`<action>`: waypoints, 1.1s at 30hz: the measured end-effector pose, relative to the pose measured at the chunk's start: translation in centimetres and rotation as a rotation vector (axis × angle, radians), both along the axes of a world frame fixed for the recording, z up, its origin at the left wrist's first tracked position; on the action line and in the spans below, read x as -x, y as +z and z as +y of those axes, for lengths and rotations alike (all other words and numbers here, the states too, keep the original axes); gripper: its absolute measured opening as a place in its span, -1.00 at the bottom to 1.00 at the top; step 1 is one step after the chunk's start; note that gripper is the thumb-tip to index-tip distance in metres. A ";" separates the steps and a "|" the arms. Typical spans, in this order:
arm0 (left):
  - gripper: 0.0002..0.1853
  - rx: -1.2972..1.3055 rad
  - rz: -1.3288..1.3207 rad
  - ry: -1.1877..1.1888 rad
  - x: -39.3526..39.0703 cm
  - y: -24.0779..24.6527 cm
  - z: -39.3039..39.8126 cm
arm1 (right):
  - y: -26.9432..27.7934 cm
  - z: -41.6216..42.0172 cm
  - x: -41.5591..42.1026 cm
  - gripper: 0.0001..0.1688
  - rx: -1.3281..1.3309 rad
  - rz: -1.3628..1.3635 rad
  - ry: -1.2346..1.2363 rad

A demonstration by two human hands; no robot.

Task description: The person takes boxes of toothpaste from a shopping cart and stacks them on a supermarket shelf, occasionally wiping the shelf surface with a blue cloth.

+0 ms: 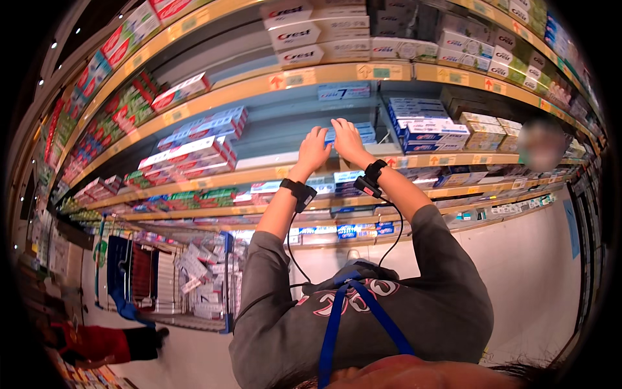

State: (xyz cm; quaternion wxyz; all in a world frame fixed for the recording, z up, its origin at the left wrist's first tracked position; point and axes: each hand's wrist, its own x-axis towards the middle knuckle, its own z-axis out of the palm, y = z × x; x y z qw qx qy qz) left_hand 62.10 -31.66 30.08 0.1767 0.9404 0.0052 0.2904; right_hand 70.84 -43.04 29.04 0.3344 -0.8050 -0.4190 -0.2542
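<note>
My left hand (315, 151) reaches onto a store shelf, its fingers bent beside the left end of some blue toothpaste boxes (364, 132). Just right of it, my right hand (348, 140) lies over the same boxes and hides part of them. Whether either hand grips a box cannot be made out. Both wrists wear black straps with small cabled devices. A pale blue toothpaste box (344, 91) stands farther back on this shelf. To the right are stacked blue and white toothpaste boxes (432, 129); to the left, red and white toothpaste boxes (189, 158).
A shopping cart (227, 282) with many loose toothpaste boxes (204, 277) stands at my left. Beyond it is a person in red (97, 343). The shelf edge (286, 80) above carries price tags and Crest boxes (316, 36). Cables hang from my wrists.
</note>
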 end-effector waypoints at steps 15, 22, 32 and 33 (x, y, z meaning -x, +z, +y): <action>-0.20 -0.045 0.250 0.021 -26.1 -1.5 7.8 | -0.2 3.6 -19.5 -0.32 0.313 0.401 -0.277; -0.16 -0.111 0.322 0.152 -25.1 -1.5 9.3 | -1.6 5.1 -22.2 -0.37 0.377 0.362 -0.205; -0.23 -0.108 0.495 0.085 -20.9 -3.0 9.4 | -2.1 6.0 -21.4 -0.40 0.539 0.292 -0.050; -0.29 -0.072 0.495 0.144 -18.5 -2.1 8.5 | -0.5 6.0 -20.1 -0.31 0.716 0.260 -0.040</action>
